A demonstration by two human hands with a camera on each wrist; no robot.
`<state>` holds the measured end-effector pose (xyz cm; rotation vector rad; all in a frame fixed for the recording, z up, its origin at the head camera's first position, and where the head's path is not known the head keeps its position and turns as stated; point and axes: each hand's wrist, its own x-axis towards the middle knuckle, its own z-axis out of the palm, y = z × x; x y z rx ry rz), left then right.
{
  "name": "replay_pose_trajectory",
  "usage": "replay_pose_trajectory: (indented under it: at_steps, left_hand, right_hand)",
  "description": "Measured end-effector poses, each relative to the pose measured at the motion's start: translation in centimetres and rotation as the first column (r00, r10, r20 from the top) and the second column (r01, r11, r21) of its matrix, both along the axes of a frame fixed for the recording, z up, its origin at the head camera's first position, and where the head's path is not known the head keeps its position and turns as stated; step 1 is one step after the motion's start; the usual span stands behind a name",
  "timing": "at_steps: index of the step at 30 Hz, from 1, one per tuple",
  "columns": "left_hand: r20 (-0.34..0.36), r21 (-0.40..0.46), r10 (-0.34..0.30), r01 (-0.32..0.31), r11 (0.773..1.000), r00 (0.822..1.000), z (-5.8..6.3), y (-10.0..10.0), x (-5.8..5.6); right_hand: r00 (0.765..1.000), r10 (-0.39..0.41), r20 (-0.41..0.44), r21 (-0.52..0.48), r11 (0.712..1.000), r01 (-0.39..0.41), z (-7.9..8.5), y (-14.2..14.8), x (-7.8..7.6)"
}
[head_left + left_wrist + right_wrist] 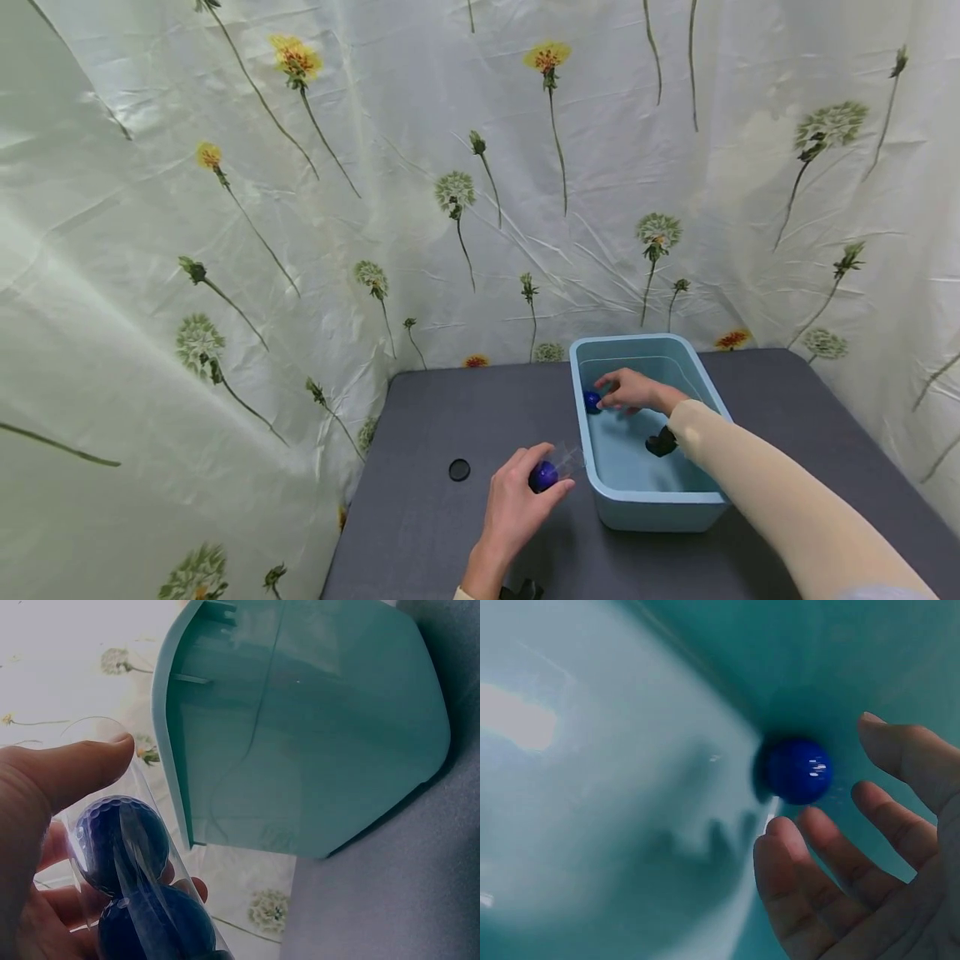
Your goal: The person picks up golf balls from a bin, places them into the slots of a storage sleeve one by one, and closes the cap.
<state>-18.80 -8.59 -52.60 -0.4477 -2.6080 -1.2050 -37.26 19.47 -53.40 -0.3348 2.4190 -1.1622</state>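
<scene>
My left hand (pixel 517 504) grips a clear plastic tube (pixel 154 796), left of the bin and near its wall. Two dimpled blue golf balls (pixel 120 844) sit one behind the other inside the tube. My right hand (pixel 637 392) is down in the light blue bin (pixel 660 497), fingers loosely bent and spread. A single blue ball (pixel 800 771) lies there, on the floor against the wall. In the right wrist view a small gap shows between that ball and the fingertips (pixel 781 832).
On the dark grey table (pixel 420 417), a small round black cap (pixel 459 470) lies left of the bin. A pale curtain (pixel 405 208) printed with dandelions hangs behind the table and along its left side.
</scene>
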Motion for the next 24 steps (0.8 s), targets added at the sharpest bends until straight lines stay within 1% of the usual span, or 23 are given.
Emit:
replay_pose_trajectory:
  at_steps: [2, 5, 10, 16, 20, 24]
  left_hand:
    - [0.013, 0.002, -0.001, 0.001, 1.000, 1.000, 0.0, 0.0, 0.1]
    - [0.034, 0.010, 0.000, -0.001, 1.000, 0.999, 0.0, -0.1, 0.1]
    - [0.044, 0.010, 0.002, -0.002, 1.000, 0.999, 0.1, -0.2, 0.1]
    - [0.033, 0.008, 0.000, 0.000, 1.000, 0.999, 0.1, -0.2, 0.0]
    - [0.036, 0.013, 0.001, -0.001, 1.000, 0.999, 0.0, -0.3, 0.1]
    - [0.036, 0.010, 0.006, -0.006, 1.000, 0.999, -0.2, -0.4, 0.1]
  right_hand:
    - [0.999, -0.019, 0.029, 0.006, 1.000, 0.018, -0.3, 0.0, 0.2]
    - [0.997, -0.028, 0.069, 0.036, 0.999, 0.026, -0.6, -0.1, 0.3]
    - [0.992, -0.010, 0.124, 0.072, 0.997, 0.001, -0.8, -0.8, 0.1]
    - [0.993, -0.013, 0.114, 0.105, 0.994, 0.001, -1.1, -1.3, -0.4]
    - [0.992, 0.006, 0.126, 0.161, 0.987, -0.027, -1.5, -1.3, -0.2]
    - [0.984, 0.038, 0.175, 0.190, 0.979, -0.071, -1.5, -1.4, 0.5]
